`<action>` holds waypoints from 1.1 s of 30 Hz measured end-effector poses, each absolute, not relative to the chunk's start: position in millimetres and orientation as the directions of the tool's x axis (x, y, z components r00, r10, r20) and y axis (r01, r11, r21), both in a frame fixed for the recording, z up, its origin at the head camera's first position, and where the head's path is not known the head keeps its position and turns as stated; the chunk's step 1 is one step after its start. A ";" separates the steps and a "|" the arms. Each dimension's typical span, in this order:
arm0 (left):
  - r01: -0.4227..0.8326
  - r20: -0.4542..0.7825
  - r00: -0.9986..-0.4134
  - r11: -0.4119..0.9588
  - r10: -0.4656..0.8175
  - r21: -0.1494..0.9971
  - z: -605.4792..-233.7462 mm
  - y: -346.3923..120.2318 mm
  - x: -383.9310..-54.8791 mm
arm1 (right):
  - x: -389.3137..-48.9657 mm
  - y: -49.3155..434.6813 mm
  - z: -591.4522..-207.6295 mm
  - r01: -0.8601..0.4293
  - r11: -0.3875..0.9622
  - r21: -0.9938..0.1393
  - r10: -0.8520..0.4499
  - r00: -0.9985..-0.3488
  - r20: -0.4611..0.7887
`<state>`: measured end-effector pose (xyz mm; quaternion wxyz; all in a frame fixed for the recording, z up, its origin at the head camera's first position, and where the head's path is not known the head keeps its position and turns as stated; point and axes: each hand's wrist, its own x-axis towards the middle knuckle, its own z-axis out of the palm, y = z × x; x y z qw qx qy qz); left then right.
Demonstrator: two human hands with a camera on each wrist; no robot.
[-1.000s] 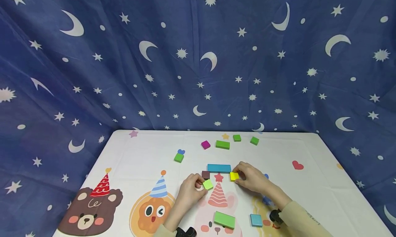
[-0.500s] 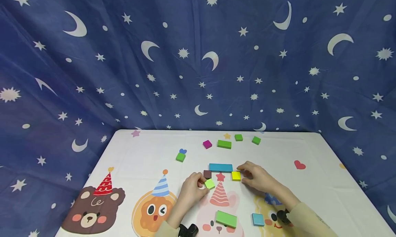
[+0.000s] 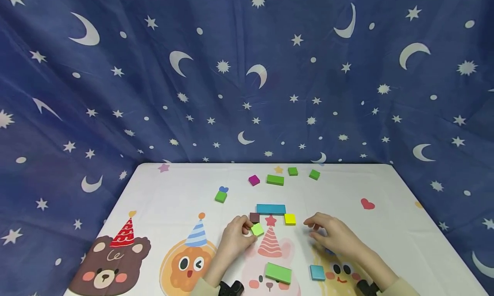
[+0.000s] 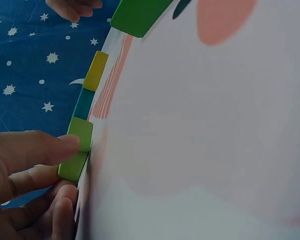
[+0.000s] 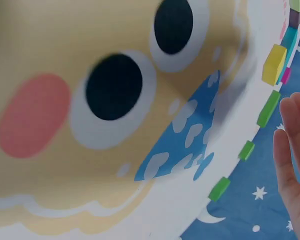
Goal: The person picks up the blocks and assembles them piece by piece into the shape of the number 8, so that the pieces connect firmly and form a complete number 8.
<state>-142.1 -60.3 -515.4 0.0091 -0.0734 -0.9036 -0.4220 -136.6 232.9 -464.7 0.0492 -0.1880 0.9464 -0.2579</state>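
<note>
Two pale beige sleeves [image 3: 400,289] are worn, and beside each a small black camera [image 3: 230,288] with rounded parts is fitted; the left hand [image 3: 234,236] and the right hand [image 3: 335,234] are bare.

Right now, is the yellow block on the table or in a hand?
On the table: a white gap separates the yellow block from the right hand.

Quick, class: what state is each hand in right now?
Left hand: pinching the small light green block.
Right hand: open, holding nothing.
</note>
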 end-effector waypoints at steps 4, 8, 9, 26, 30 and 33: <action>0.142 0.078 -0.989 0.632 0.129 0.762 -515.2 -61.1 -142.3 | -126.0 232.4 -462.3 -0.338 0.804 -0.489 -0.375 -0.927 0.024; 0.135 0.069 -0.989 0.624 0.130 0.770 -514.0 -61.5 -142.3 | -116.2 231.3 -461.0 -0.332 0.805 -0.491 -0.372 -0.928 0.016; 0.134 0.067 -0.989 0.620 0.130 0.773 -513.6 -61.5 -142.4 | -113.9 231.0 -460.5 -0.326 0.805 -0.496 -0.371 -0.929 0.009; 0.138 0.074 -0.989 0.622 0.128 0.771 -513.3 -61.0 -141.7 | -84.0 234.0 -468.1 -0.090 0.842 -0.533 -0.235 -0.949 -0.211; 0.140 0.072 -0.989 0.627 0.132 0.766 -513.5 -61.2 -142.3 | -78.0 237.1 -472.3 -0.167 0.857 -0.487 -0.279 -0.946 -0.166; 0.141 0.070 -0.988 0.629 0.137 0.764 -513.6 -61.6 -142.8 | -74.0 239.9 -475.1 -0.251 0.864 -0.437 -0.328 -0.938 -0.111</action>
